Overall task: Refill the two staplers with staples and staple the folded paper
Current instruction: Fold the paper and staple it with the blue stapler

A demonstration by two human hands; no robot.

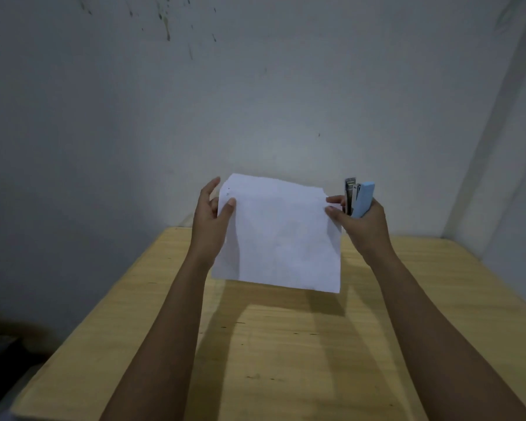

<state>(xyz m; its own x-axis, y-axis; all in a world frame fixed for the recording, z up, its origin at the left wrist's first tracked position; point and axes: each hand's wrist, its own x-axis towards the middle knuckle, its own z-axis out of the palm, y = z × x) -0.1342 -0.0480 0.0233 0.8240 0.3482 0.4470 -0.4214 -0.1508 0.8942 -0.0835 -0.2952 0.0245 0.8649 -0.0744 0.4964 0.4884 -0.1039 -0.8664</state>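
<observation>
A folded white paper (278,235) is held up in the air above the wooden table (286,344). My left hand (210,220) pinches its upper left corner, where small staple marks show. My right hand (360,224) touches the paper's upper right edge with thumb and forefinger while gripping a light blue stapler (363,199) upright in the palm. The stapler's metal jaw points up, just right of the paper's edge. A second stapler and loose staples are not in sight.
A pale wall stands right behind the table, with a corner on the right. The table's left edge drops off to a dark floor area (0,357). Shadows of my arms and the paper fall on the tabletop.
</observation>
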